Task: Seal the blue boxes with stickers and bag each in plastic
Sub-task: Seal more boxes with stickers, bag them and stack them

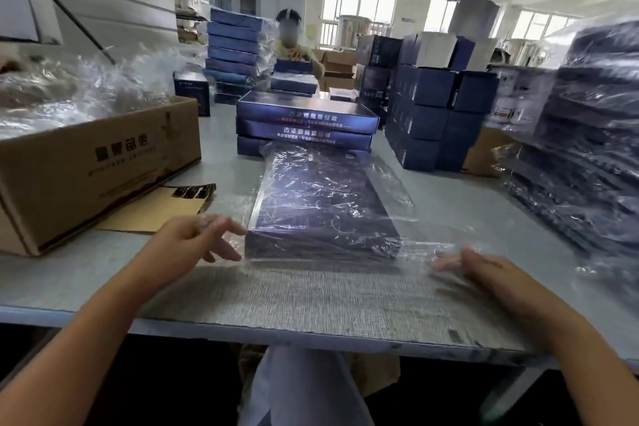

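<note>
A flat dark blue box (pixel 321 204) lies on the grey table (pixel 311 304) in front of me, inside a clear plastic bag (pixel 387 183). The bag's open end stretches toward me past the box's near edge. My left hand (pixel 197 239) is at the box's near left corner with fingers spread, touching the plastic. My right hand (pixel 466 263) lies at the bag's near right edge; its fingers look blurred under or against the film. Behind the box stands a stack of three unbagged blue boxes (pixel 306 128).
A cardboard carton (pixel 93 162) full of plastic bags stands at the left, with a flat cardboard piece (pixel 162 207) beside it. Bagged boxes (pixel 584 156) pile up at the right, small blue cartons (pixel 435 114) behind. Another person (pixel 294 45) works across the table.
</note>
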